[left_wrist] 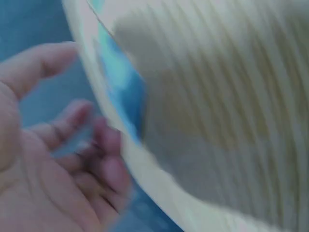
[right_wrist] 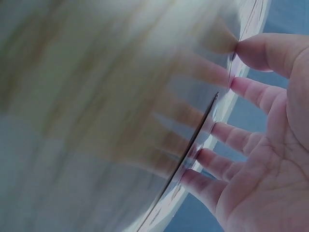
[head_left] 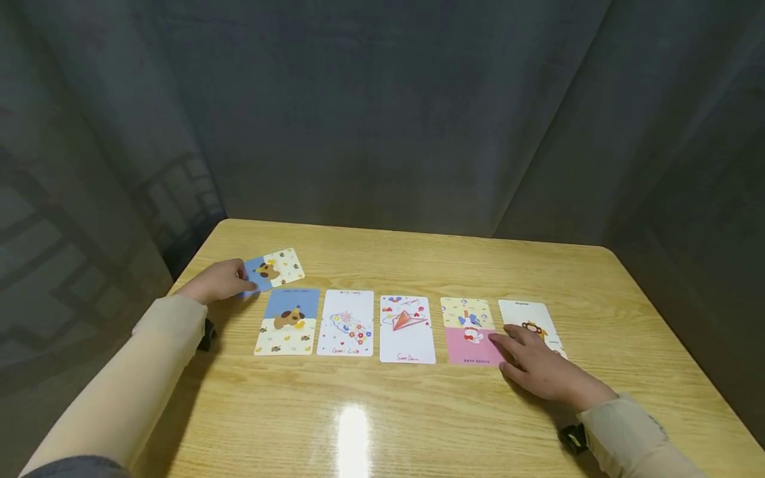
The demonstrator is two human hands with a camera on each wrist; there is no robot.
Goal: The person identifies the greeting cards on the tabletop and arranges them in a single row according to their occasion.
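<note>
My left hand (head_left: 218, 280) is at the table's left side, its loosely bent fingers at the blue end of a slanted dog card (head_left: 285, 265). The left wrist view is blurred; a blue card end (left_wrist: 123, 82) shows beside the fingers, and I see no pinch on it. Over on the right, my right hand (head_left: 540, 368) has its fingers spread flat, with tips on the pink rabbit card (head_left: 459, 342) and over the white monkey card (head_left: 516, 312), whose lower part it covers. Straight fingertips (right_wrist: 246, 89) meet the cards and tabletop in the right wrist view.
Left to right in the row lie another dog card (head_left: 277, 342), a white card with flower drawings (head_left: 335, 342) and a white paper-plane card (head_left: 406, 348). They lie on a wooden table (head_left: 269, 411). A dark curtain (head_left: 382, 133) hangs behind.
</note>
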